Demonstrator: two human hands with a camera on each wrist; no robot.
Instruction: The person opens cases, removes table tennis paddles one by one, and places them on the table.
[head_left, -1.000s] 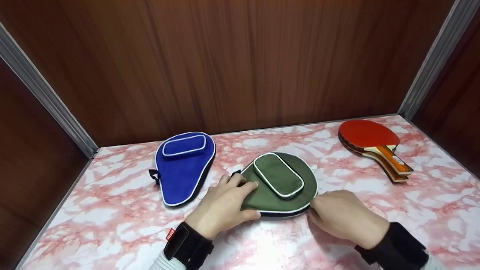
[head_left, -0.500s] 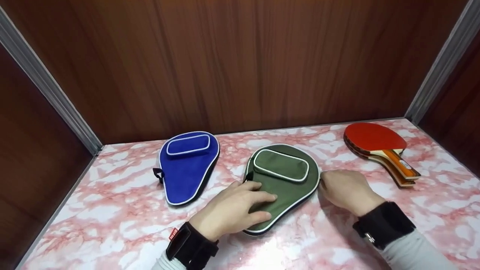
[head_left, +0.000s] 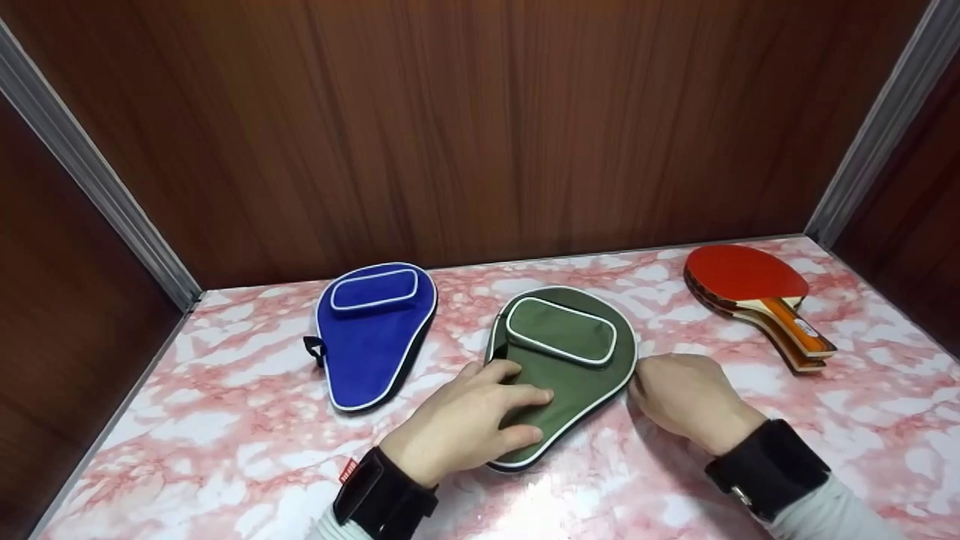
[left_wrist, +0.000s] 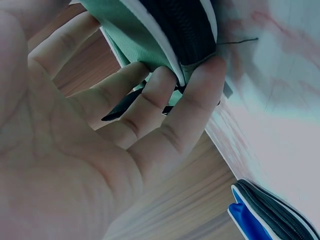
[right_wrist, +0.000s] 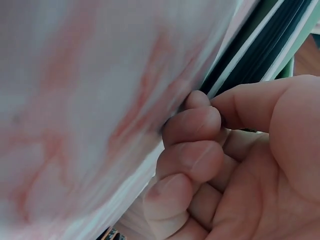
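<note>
A green table tennis paddle case with white piping lies in the middle of the table, its narrow end toward me. My left hand rests on its lower left part, fingers spread and slightly bent. In the left wrist view the fingertips touch the case's edge beside the dark zipper. At the case's right edge, my right hand has curled fingers, with thumb and index finger pinching the zipper pull. The right wrist view shows the dark zipper band running up to that pinch; the pull itself is mostly hidden.
To the left lies a blue paddle case with a black strap loop. Two stacked table tennis paddles, red rubber up, are at the back right. Brown wood-grain panels enclose the marbled table at the back and sides.
The green case has turned, its narrow end swinging from the left to toward me. My right hand has stayed at its right edge, rising a little and then easing back slightly.
</note>
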